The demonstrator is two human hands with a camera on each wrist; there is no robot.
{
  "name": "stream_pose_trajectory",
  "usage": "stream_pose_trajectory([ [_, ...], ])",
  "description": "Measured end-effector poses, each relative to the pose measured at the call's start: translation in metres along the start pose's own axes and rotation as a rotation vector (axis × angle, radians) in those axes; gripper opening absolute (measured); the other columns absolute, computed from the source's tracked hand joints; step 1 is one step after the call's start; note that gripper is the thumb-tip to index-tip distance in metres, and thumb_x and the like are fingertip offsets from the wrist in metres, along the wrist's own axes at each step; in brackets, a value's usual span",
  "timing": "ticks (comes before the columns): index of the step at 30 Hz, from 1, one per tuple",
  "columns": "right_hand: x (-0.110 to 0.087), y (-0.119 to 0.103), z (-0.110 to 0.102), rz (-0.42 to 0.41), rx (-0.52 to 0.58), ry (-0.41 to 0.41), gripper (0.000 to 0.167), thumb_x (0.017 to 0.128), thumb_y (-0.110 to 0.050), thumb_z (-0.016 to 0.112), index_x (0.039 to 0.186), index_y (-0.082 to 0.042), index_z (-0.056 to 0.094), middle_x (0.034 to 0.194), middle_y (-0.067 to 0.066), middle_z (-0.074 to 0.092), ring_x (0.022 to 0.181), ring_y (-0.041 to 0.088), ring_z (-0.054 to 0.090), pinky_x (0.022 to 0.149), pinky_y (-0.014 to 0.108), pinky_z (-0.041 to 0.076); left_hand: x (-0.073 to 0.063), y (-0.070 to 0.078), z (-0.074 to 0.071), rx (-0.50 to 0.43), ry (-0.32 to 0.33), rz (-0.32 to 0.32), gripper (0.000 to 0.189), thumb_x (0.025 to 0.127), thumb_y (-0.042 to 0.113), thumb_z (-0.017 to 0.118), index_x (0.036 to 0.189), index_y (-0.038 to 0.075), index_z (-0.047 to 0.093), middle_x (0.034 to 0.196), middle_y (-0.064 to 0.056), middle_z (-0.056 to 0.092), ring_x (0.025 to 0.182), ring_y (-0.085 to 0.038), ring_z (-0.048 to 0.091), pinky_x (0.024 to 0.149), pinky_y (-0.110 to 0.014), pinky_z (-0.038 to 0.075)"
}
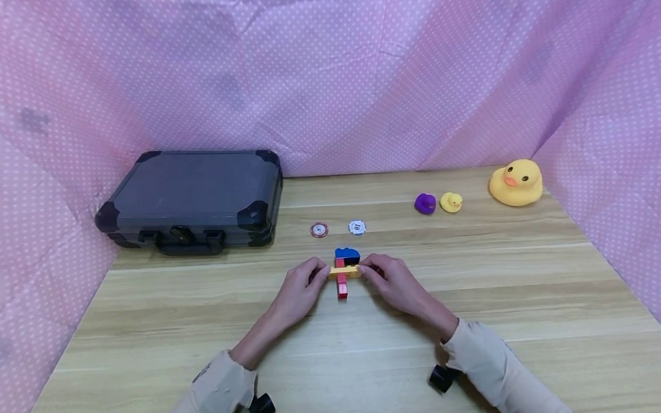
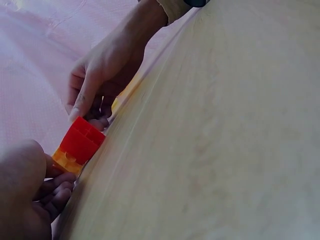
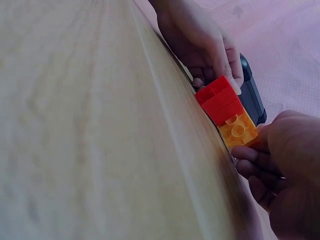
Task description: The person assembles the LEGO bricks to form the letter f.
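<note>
A small figure of toy building blocks sits between the two hands in the middle of the table. It has a yellow block (image 1: 345, 271) lying crosswise over red blocks (image 1: 342, 289), with a blue block (image 1: 348, 255) at the far end. My left hand (image 1: 302, 286) pinches the yellow block's left end between thumb and fingers. At its right end, my right hand (image 1: 394, 284) pinches the same block. The right wrist view shows the hollow underside of the yellow block (image 3: 238, 131) beside the red blocks (image 3: 220, 101). The blue block is hidden in both wrist views.
A dark grey hard case (image 1: 190, 187) stands at the back left. Behind the blocks lie a red chip (image 1: 319, 230) and a white chip (image 1: 357, 227). A purple duck (image 1: 425, 204), a small yellow duck (image 1: 451, 202) and a large yellow duck (image 1: 516, 183) stand back right.
</note>
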State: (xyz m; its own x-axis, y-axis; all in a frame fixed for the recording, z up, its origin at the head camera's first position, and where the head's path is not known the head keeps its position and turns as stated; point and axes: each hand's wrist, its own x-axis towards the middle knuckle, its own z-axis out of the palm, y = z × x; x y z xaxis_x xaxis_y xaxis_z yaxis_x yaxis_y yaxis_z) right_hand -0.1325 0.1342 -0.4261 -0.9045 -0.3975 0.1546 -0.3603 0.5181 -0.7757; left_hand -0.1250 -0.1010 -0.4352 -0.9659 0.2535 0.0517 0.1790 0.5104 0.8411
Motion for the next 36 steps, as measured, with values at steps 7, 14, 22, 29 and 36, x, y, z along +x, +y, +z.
stream_pose_trajectory([
  [7,-0.0008,0.0007,-0.0002,0.006,-0.018,-0.002,0.011,0.105,-0.009,0.062,0.107,-0.007,0.073,0.098,0.001,0.07,0.083,0.015,0.059,0.076,0.033,0.052,0.0003,-0.0008,0.0003,0.01,-0.003,0.01,0.014,0.108,0.017,0.057,0.106,0.009,0.068,0.094,-0.001,0.062,0.084,-0.019,0.055,0.077,-0.037,0.049],
  [14,-0.0013,-0.0001,-0.0004,0.017,-0.018,-0.013,0.013,0.104,-0.009,0.062,0.11,-0.006,0.073,0.101,0.002,0.07,0.085,0.015,0.06,0.077,0.033,0.053,0.0001,-0.001,-0.0019,0.021,-0.018,0.004,0.013,0.108,0.018,0.058,0.107,0.01,0.069,0.098,0.0,0.064,0.087,-0.019,0.057,0.08,-0.037,0.051],
  [22,-0.0016,0.0022,-0.0004,0.012,-0.028,-0.018,0.017,0.103,-0.012,0.065,0.116,-0.005,0.073,0.107,0.004,0.071,0.088,0.014,0.061,0.078,0.032,0.054,0.0,-0.0006,-0.0064,0.019,-0.031,-0.018,0.013,0.107,0.017,0.061,0.111,0.01,0.07,0.099,0.001,0.065,0.088,-0.018,0.057,0.08,-0.035,0.052],
  [29,-0.0019,0.0023,-0.0002,0.012,-0.015,-0.021,0.016,0.103,-0.012,0.065,0.115,-0.004,0.073,0.105,0.004,0.07,0.086,0.014,0.06,0.076,0.031,0.053,-0.0006,-0.001,-0.0071,0.018,-0.031,-0.012,0.012,0.106,0.016,0.061,0.112,0.01,0.07,0.099,0.001,0.064,0.087,-0.018,0.057,0.078,-0.034,0.051],
  [36,-0.0013,0.0027,-0.0004,0.011,-0.016,-0.022,0.017,0.103,-0.014,0.066,0.116,-0.005,0.072,0.105,0.003,0.07,0.086,0.015,0.059,0.075,0.031,0.052,0.0005,0.0003,-0.0091,0.009,-0.035,-0.033,0.014,0.106,0.017,0.062,0.116,0.011,0.07,0.102,0.001,0.065,0.091,-0.019,0.057,0.082,-0.036,0.051],
])
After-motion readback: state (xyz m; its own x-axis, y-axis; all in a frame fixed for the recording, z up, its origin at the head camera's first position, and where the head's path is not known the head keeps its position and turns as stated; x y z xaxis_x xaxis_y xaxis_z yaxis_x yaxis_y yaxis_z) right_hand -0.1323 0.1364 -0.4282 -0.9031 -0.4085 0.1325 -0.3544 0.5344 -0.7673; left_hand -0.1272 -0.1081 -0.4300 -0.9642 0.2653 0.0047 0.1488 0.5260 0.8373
